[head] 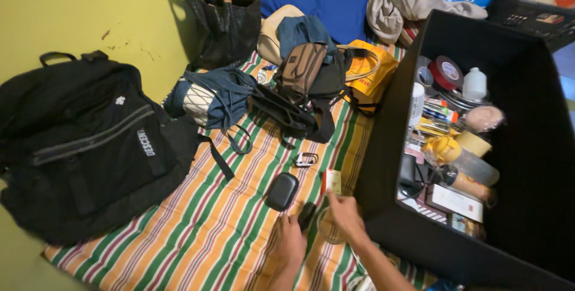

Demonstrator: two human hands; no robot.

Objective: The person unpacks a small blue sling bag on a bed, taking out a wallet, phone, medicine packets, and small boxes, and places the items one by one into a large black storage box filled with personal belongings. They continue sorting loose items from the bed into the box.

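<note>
My left hand [288,242] rests low on the striped mat [197,231], fingers curled around a small black object [307,214]. Right beside it, my right hand [345,214] grips the rim of a clear round cup [327,227] that stands on the mat. Just beyond the hands lie a black oval case [281,191], a small white and red card box [332,180] and a metal clip [306,159]. What the small black object is I cannot make out.
A big black bin [383,147] full of tape rolls, bottles and small packets stands at the right. A black backpack [90,147] lies at the left by the yellow wall. Several bags [299,81] and clothes are heaped at the back.
</note>
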